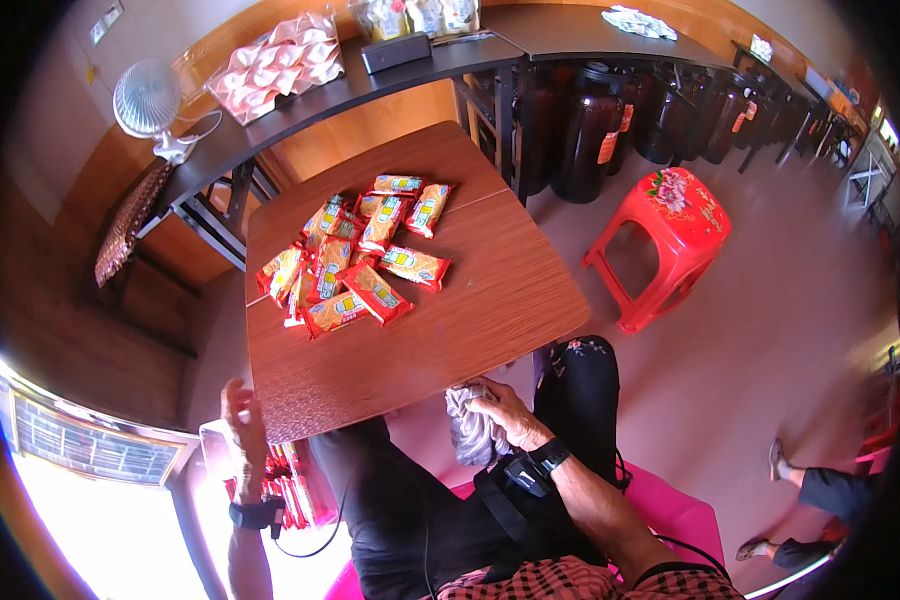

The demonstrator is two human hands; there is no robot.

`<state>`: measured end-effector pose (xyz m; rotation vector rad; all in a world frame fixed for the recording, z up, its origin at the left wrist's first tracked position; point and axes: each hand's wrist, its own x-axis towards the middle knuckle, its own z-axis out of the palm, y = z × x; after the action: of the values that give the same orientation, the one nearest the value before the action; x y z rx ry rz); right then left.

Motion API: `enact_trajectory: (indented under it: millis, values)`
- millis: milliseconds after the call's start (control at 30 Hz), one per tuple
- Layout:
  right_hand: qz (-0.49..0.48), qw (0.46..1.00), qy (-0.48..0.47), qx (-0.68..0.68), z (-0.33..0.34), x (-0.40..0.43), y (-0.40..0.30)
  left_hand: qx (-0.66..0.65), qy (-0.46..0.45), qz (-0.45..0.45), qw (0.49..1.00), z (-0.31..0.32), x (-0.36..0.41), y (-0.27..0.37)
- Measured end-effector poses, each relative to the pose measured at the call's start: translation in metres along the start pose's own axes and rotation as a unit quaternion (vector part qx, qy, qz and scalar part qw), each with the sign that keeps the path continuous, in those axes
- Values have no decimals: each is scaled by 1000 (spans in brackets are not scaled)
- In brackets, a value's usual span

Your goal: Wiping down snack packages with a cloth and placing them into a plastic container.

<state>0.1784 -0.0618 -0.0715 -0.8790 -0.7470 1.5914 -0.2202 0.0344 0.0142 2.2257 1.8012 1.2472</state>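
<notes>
My right hand (pixel 508 414) grips a crumpled grey-and-white cloth (pixel 471 433), which hangs below the near edge of a brown wooden table (pixel 487 277). My left hand (pixel 241 431) is beside the table's near left corner, fingers loosely bent and apart, with nothing seen in it. On the far left part of the tabletop lies a loose pile of red-and-gold wrapped snack packets (pixel 381 223), some overlapping. Below my left hand, more red packets (pixel 291 491) sit in a container (pixel 321 491), partly hidden by the table and my arm.
A red plastic stool (pixel 679 206) with a flower print stands to the right. A dark side table (pixel 285 127) along the wall bears a white fan (pixel 147 101) and a tray of pink packets (pixel 281 64). Large dark jars (pixel 589 142) stand beneath. Another person's legs (pixel 832 487) show at right.
</notes>
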Motion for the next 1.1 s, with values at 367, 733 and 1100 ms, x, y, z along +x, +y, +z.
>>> enact_trajectory:
  millis: [367, 733, 1100]
  values:
    - [13, 999, 24, 24, -11, -4, 0, -134, -209, -75, 966, 161, 49, 152]
    - [46, 995, -89, 11, -14, -10, -4, -169, -116, -114, 972, 204, 49, 120]
    - [46, 988, -141, 50, 6, -24, -49, -194, -264, -158, 931, 114, -4, 126]
